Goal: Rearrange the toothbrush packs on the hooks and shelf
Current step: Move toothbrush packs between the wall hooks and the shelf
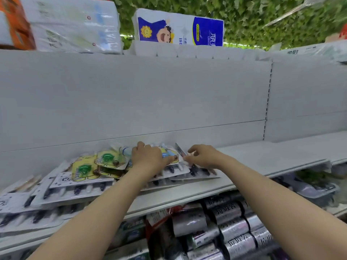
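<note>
**Both hands on the toothbrush packs at the back of the shelf**

A grey shelf (272, 162) carries a loose, overlapping heap of toothbrush packs. Long white multi-brush packs (78, 186) lie flat and fanned across its left and middle part, some reaching the front edge. On top of them sit small yellow packs with green discs (84, 168), close to the back panel (150, 94).

The left hand (148, 156) rests palm down on a colourful small pack (167, 152) near the back panel, fingers curled over it; whether it grips or only presses is hard to tell. Just beside it, the right hand (202, 155) has thumb and fingertips pinched together on the upturned edge of a dark-printed pack (180, 150), which tilts up from the heap.

The right stretch of the shelf is bare. Above, tissue bundles (180, 29) stand on the top. Below, silvery rolled goods (231, 222) fill the lower tier
</note>
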`<act>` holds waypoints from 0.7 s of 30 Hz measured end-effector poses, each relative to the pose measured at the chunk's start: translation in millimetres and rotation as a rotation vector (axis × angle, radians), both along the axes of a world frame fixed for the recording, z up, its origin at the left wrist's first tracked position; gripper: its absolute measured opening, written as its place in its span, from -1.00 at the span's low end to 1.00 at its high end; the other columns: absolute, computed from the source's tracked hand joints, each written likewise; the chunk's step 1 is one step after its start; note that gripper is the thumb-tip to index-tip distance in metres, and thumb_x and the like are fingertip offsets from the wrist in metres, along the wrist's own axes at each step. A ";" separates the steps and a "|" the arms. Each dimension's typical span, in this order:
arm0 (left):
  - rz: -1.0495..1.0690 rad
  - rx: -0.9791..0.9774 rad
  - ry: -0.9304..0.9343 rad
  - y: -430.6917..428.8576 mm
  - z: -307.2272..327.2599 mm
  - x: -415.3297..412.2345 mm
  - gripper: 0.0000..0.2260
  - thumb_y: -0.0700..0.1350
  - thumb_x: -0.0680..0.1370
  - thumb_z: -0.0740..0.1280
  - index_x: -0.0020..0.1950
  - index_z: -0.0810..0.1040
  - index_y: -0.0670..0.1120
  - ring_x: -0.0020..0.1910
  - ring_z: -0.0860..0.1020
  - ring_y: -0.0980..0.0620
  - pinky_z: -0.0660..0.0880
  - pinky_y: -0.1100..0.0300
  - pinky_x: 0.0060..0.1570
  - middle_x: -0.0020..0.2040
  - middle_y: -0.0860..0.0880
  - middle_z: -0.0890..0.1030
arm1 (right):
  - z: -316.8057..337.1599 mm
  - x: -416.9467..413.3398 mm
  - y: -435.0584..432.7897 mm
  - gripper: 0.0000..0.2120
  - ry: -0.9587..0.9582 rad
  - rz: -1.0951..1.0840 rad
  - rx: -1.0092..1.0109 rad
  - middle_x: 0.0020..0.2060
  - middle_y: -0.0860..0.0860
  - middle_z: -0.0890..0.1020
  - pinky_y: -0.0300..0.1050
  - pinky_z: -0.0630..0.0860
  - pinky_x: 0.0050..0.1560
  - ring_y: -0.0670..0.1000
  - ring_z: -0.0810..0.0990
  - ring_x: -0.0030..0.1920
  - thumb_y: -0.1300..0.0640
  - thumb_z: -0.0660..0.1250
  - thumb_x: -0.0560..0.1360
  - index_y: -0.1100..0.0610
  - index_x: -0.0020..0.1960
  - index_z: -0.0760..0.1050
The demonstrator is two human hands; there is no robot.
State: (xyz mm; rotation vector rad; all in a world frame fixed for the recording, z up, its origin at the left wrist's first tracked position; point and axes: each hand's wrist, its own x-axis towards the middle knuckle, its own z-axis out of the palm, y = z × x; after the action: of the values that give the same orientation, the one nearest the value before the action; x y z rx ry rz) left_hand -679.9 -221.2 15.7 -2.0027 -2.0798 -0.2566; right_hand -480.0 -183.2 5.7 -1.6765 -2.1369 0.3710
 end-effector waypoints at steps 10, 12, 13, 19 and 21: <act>-0.002 -0.057 0.044 13.1 2.4 15.3 -0.36 0.48 0.51 0.06 0.07 0.61 -0.02 0.39 0.25 -0.16 0.27 -0.04 0.28 0.19 -0.06 0.59 | -2.0 19.3 18.8 -0.48 -0.013 -0.003 0.045 0.11 0.05 0.64 -0.13 0.50 0.05 0.04 0.58 0.11 0.09 0.32 0.53 0.04 0.48 0.36; -0.013 -0.058 0.033 15.7 3.6 18.7 -0.43 0.46 0.51 0.10 -0.02 0.55 -0.01 0.35 0.27 -0.16 0.29 -0.01 0.22 0.13 -0.05 0.60 | -4.8 24.5 24.7 -0.47 -0.010 -0.001 0.055 0.10 0.06 0.65 -0.14 0.50 -0.03 0.05 0.59 0.09 0.07 0.37 0.52 0.05 0.46 0.37; -0.017 -0.058 0.017 17.2 4.1 19.9 -0.45 0.46 0.51 0.12 -0.04 0.52 -0.01 0.33 0.28 -0.15 0.30 0.01 0.17 0.09 -0.04 0.59 | -5.4 27.2 27.9 -0.46 -0.015 0.002 0.057 0.12 0.07 0.64 -0.14 0.50 -0.04 0.06 0.59 0.09 0.07 0.39 0.51 0.06 0.46 0.38; -0.013 -0.089 -0.108 23.5 10.0 34.7 -0.51 0.34 0.53 0.25 0.08 0.56 -0.07 0.28 0.33 -0.14 0.33 0.09 -0.06 -0.08 -0.05 0.52 | -3.7 46.2 42.4 -0.55 -0.010 0.007 0.110 0.27 0.12 0.57 -0.09 0.52 0.07 0.11 0.57 0.13 0.09 0.32 0.58 0.08 0.45 0.40; 0.002 -0.116 -0.149 27.4 11.9 40.0 -0.58 0.29 0.52 0.29 -0.01 0.52 -0.07 0.24 0.35 -0.15 0.35 0.08 -0.06 -0.14 -0.04 0.49 | -7.0 56.7 46.3 -0.54 0.066 -0.021 0.101 0.27 0.12 0.56 -0.12 0.52 -0.16 0.07 0.56 -0.07 0.09 0.30 0.59 0.04 0.47 0.36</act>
State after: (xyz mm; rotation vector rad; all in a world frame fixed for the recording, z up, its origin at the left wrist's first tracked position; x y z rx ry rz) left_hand -639.9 -193.7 27.6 -2.1066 -2.2339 -0.2999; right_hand -423.2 -136.8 -1.3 -1.6069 -2.0538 0.3028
